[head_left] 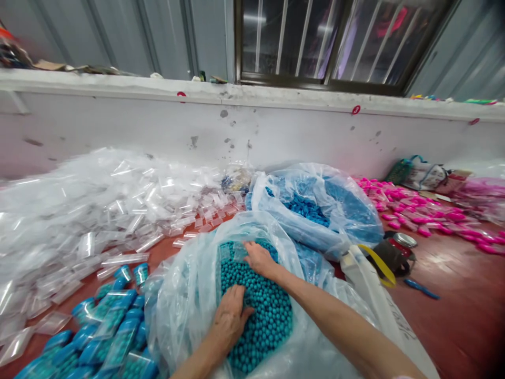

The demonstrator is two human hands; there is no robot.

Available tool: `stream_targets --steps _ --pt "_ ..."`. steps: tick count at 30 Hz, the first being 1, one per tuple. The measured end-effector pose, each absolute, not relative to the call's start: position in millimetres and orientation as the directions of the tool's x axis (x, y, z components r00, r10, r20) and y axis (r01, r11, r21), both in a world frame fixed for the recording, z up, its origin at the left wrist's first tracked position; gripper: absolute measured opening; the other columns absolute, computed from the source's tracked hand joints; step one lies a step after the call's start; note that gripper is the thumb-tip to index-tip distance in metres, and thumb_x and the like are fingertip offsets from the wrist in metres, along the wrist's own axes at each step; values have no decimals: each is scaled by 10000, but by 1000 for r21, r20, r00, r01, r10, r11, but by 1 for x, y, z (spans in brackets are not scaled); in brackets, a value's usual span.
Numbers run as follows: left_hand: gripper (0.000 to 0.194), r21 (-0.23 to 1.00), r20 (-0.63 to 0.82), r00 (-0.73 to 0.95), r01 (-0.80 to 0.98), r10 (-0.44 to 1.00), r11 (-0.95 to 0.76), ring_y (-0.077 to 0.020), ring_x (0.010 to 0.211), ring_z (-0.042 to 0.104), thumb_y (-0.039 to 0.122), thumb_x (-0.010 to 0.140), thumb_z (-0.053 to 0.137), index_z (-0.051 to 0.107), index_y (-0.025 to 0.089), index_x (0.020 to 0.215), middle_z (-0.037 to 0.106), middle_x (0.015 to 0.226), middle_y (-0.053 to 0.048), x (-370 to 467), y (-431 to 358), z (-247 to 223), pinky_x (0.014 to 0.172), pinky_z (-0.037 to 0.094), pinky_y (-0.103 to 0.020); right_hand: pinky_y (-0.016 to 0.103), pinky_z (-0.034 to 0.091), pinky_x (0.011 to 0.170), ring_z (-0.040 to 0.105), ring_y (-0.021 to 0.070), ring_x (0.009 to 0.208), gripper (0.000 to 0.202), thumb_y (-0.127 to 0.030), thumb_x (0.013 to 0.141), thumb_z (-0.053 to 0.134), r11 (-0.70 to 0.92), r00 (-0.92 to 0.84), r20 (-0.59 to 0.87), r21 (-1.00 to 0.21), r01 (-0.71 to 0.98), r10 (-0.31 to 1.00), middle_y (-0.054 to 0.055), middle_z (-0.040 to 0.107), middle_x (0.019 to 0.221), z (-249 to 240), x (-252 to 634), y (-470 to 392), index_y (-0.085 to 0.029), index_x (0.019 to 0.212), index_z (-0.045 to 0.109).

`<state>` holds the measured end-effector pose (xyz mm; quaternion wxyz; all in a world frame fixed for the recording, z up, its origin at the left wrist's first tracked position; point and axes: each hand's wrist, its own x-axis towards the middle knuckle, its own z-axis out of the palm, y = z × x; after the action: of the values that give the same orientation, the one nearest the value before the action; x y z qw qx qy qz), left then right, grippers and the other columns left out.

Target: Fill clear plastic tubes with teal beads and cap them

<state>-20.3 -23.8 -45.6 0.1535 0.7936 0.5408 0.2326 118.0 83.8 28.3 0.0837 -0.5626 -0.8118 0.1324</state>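
Note:
A large clear plastic bag [185, 295] in front of me is full of small teal beads [268, 321]. My left hand [231, 316] is pressed down into the beads, fingers curled among them. My right hand [258, 259] reaches in from the right and holds a small clear plastic pouch [236, 251] at the far side of the bead heap. Filled pouches of teal beads [110, 329] lie in a pile at the lower left.
A heap of empty clear pouches [98, 205] covers the left of the red table. A second bag holds blue beads [311, 208]. Pink packets [418, 216] lie at right, with a jar [400, 245], yellow strap and blue pen [421, 288].

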Motion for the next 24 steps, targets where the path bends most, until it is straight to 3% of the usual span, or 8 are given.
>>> stream_targets --steps 6,9,12,14,16,19,22,24 --pt "179 292 465 307 832 830 -472 -367 1316 163 170 720 567 503 159 887 291 1395 -149 -22 -16 -45 989 312 -564 271 398 775 542 199 928 247 -107 816 407 469 -493 -36 -257 845 869 102 603 988 15 117 64 -136 1007 562" --pt "313 244 470 400 798 787 -551 -367 1321 143 210 723 578 482 144 1014 269 1406 -181 -24 -13 -47 994 305 -556 279 409 725 548 199 848 265 -90 831 348 636 -657 -22 -226 738 754 113 607 942 15 122 42 -134 963 574" --pt "519 256 394 452 782 800 -568 -341 1286 272 272 730 582 390 139 1193 357 1353 -196 -25 -16 -57 983 337 -514 251 415 692 572 188 818 237 -71 763 435 665 -733 -96 -353 658 674 99 641 894 17 124 32 -125 934 592" --pt "525 312 327 394 813 859 -492 -314 1217 395 287 730 582 392 153 1201 446 1285 -180 -25 -20 -64 973 354 -478 214 419 630 596 158 749 230 -82 744 466 561 -711 -170 -501 659 683 46 663 820 22 126 35 -151 917 603" --pt "561 385 244 331 830 912 -404 -282 1151 463 274 716 588 377 164 1224 502 1229 -151 -23 -21 -67 965 364 -438 189 414 552 599 127 617 219 -112 759 463 447 -674 -276 -570 689 686 -8 655 691 30 127 44 -181 900 616" --pt "700 447 103 274 846 956 -291 -266 1147 451 228 664 604 305 144 1292 495 1239 -131 -18 -20 -57 970 351 -402 216 436 580 612 146 622 192 -152 769 465 439 -589 -296 -441 783 752 -2 649 653 43 119 66 -191 829 643" --pt "639 450 -5 224 871 975 -198 -269 1162 418 212 641 597 387 144 1240 486 1239 -120 -14 -17 -40 980 324 -383 320 441 738 595 233 888 233 -244 812 453 417 -469 -116 -308 855 876 109 643 948 47 100 93 -154 959 610" --pt "519 460 -55 215 872 975 -166 -258 1118 445 218 644 588 472 157 1146 524 1179 -101 -12 -17 -31 959 341 -367 366 433 768 571 268 944 304 -270 808 475 381 -411 -57 -278 882 910 175 580 1073 42 87 107 -118 1060 554"
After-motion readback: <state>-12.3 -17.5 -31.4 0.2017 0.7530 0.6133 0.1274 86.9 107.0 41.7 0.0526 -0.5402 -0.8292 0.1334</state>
